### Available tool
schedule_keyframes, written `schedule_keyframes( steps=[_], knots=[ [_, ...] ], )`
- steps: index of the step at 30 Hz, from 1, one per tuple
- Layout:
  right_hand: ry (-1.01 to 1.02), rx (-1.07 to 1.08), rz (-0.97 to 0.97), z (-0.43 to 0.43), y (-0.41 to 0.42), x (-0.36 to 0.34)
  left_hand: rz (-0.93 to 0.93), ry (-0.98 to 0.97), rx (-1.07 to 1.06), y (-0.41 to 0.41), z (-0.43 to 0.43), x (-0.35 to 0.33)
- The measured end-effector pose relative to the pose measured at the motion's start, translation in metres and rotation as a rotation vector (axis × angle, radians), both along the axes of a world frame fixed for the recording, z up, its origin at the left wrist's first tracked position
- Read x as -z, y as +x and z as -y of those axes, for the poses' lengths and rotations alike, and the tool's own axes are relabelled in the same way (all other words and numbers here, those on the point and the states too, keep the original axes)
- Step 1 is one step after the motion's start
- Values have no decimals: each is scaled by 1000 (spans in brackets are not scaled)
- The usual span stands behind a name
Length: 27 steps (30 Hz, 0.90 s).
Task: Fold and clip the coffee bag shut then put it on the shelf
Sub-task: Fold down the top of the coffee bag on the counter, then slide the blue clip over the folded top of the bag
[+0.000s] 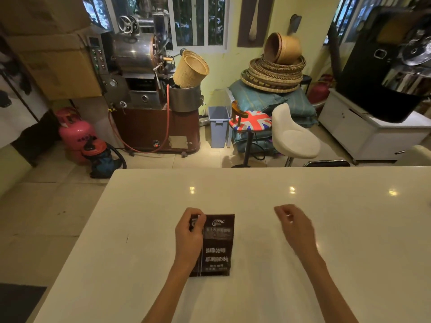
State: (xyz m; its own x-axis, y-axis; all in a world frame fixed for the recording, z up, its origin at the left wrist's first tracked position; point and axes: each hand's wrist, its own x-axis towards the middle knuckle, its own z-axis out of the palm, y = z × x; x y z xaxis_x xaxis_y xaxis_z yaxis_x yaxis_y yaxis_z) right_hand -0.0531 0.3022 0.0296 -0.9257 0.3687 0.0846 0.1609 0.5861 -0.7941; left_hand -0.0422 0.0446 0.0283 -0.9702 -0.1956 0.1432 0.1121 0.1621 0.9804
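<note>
A dark brown coffee bag (218, 244) with white lettering lies flat on the white counter (326, 229), its top edge pointing away from me. My left hand (189, 231) rests on the bag's left side, fingers curled over its upper left corner and gripping it. My right hand (295, 226) hovers over the bare counter to the right of the bag, apart from it, fingers loosely curled with nothing visible in them. It is slightly blurred. No clip and no shelf are visible.
Beyond the counter's far edge stand a white bar stool (292, 134), a flag-patterned stool (250, 121), a blue bin (218, 125), a coffee roaster (144, 89), a pink gas cylinder (74, 134) and stacked woven baskets (274, 71). A white cabinet (363, 129) stands at the right.
</note>
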Motion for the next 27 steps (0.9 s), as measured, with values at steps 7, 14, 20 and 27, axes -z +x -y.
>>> schedule_keyframes(
  steps=[7, 14, 20, 27],
  knots=[
    [86, -527, -142, 103, 15, -17, -27, -25, 24, 14, -23, -2],
    [196, -463, -361, 87, 16, -25, -81, -21, -28, 21, -10, -27],
    [245, -412, -307, 56, 19, -6, -35, -38, -1, 20, -17, -16],
    [78, 342, 226, -62, 3, 47, -16, 68, -285, 7, 17, -2]
  ],
)
